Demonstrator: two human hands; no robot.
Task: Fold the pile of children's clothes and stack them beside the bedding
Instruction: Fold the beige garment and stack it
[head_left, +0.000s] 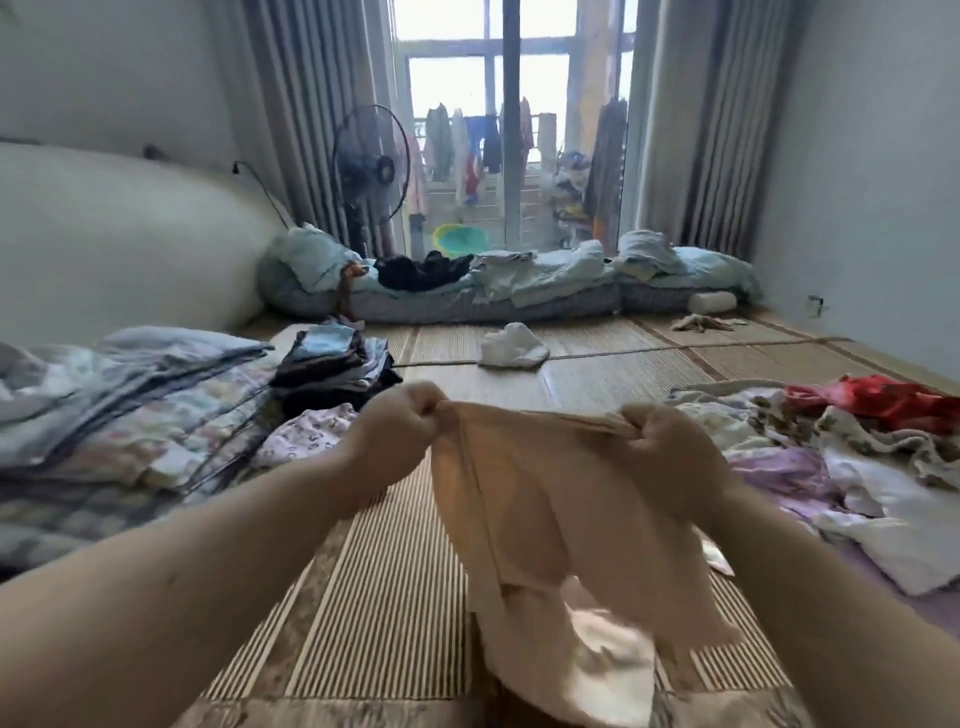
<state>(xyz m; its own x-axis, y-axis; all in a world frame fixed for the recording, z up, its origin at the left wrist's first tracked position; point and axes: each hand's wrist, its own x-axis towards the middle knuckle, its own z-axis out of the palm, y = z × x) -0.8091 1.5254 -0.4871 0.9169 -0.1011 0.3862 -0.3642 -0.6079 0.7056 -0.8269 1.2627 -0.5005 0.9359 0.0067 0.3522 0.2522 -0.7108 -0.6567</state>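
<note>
Both hands hold a peach garment (545, 499) up over the mat (384, 597): the left hand (400, 431) and right hand (660, 452) each pinch its top edge, cloth hanging toward the near side.

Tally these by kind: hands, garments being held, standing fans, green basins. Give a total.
Hands, left hand and right hand: 2
Garments held, the beige garment gripped by both hands: 1
Fans, the standing fan: 1
Basins, the green basin: 1
Total: 5

2 hands, left (397, 423) and right (662, 441), gripping beige garment (545, 499) above striped mat (374, 597)
</note>
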